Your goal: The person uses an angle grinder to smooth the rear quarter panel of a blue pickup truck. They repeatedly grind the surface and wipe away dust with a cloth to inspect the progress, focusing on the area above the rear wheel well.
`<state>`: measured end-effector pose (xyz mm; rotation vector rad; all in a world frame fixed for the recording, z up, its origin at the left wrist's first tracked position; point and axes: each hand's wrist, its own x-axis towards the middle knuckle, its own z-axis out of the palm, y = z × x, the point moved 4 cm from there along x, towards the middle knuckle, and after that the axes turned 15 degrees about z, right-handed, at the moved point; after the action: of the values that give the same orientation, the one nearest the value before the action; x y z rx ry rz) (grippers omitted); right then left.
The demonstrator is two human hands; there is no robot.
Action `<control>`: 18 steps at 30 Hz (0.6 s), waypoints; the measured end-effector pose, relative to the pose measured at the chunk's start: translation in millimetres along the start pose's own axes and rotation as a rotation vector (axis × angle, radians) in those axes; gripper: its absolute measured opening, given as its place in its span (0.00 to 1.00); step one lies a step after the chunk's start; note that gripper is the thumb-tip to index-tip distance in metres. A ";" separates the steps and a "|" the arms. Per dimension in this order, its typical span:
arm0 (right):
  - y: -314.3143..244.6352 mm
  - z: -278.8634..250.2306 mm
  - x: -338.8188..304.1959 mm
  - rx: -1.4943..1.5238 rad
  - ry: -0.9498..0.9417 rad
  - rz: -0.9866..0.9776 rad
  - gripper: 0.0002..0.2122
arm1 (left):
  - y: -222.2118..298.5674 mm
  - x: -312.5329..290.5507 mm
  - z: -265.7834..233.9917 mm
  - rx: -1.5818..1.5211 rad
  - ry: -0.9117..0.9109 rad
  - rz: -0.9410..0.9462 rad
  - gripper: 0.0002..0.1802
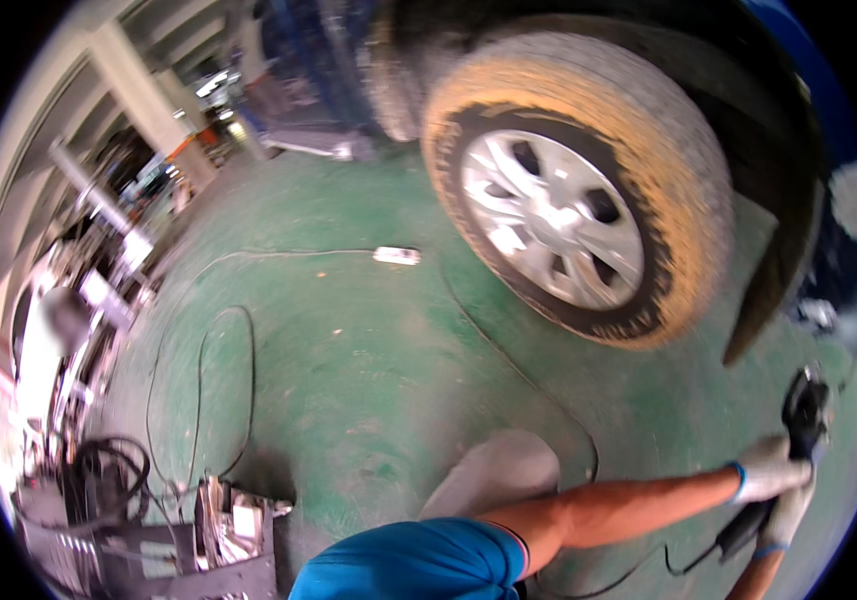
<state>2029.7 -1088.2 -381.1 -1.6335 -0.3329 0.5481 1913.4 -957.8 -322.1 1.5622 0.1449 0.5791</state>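
Observation:
At the lower right, I hold a black corded angle grinder (806,425) in both hands, its head pointing away from me. My left hand (771,468), in a pale knit glove with a blue cuff, is closed around it just behind the head. Farther back, my right hand (791,512), gloved the same way, grips its body. The rear end of the grinder shows below my left hand, and a black cord trails from it. The tool is apart from the muddy tyre (704,200) to its upper left. Finger details are partly hidden.
A silver-rimmed wheel (554,218) sits under a blue vehicle body (854,260). A white power strip (397,256) and a looping black cable (252,350) lie on the green floor (349,340). At lower left stands a dark tool cart (139,560) with coiled hose.

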 end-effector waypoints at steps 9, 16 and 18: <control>-48.1 75.0 -38.2 -0.279 0.029 -0.038 0.30 | -29.3 -16.0 -41.0 -0.066 -0.060 -0.184 0.34; -50.5 69.6 -43.0 -0.584 0.151 -0.055 0.21 | -21.9 -20.5 -24.3 -0.289 0.033 -0.177 0.32; -55.7 78.7 -45.1 -0.661 0.166 -0.107 0.19 | -20.1 -23.1 -28.8 -0.322 0.053 -0.088 0.31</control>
<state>1955.4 -1037.1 -324.4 -2.2646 -0.5092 0.2210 1885.9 -940.1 -348.6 1.2235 0.1517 0.5449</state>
